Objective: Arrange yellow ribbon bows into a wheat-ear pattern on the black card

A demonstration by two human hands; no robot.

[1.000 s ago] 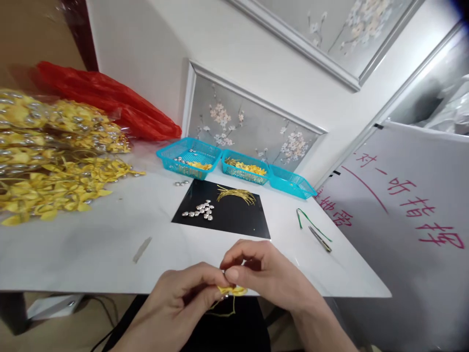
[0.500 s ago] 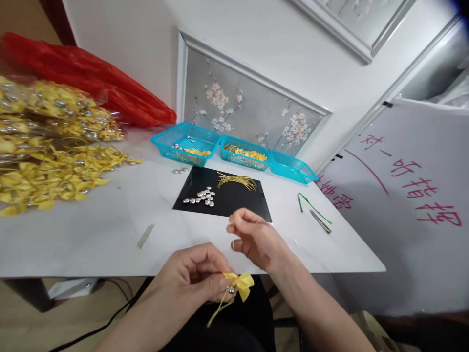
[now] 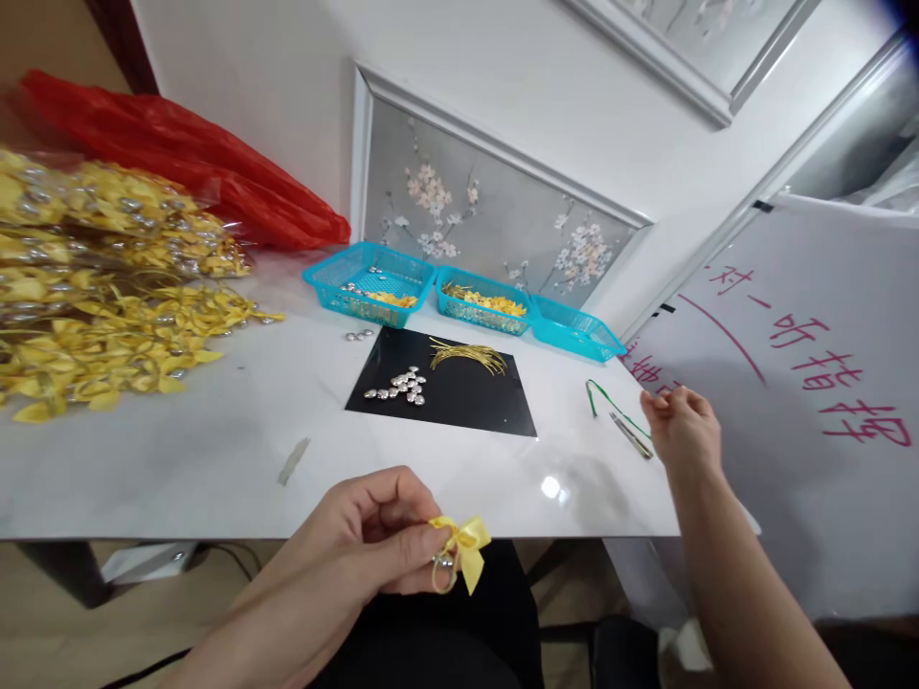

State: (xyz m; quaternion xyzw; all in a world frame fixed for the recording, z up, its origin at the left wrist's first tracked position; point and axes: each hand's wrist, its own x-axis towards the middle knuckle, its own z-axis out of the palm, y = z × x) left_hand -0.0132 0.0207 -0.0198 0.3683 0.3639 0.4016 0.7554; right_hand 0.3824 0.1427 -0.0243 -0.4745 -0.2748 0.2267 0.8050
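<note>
Head view | left hand (image 3: 373, 536) pinches yellow ribbon bow (image 3: 468, 547) at counter's (image 3: 215, 478) near edge | bow's long axis crosswise, loops rightward, tail downward | right hand (image 3: 682, 426): fingertips pressed together near green tie (image 3: 618, 410); contents unclear

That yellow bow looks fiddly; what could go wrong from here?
The yellow bow, pinched only by the left hand by the table's near edge, might slip and fall. The loose silver beads could scatter if the black mat gets bumped. The right hand might brush the metal snips beside it.
</note>
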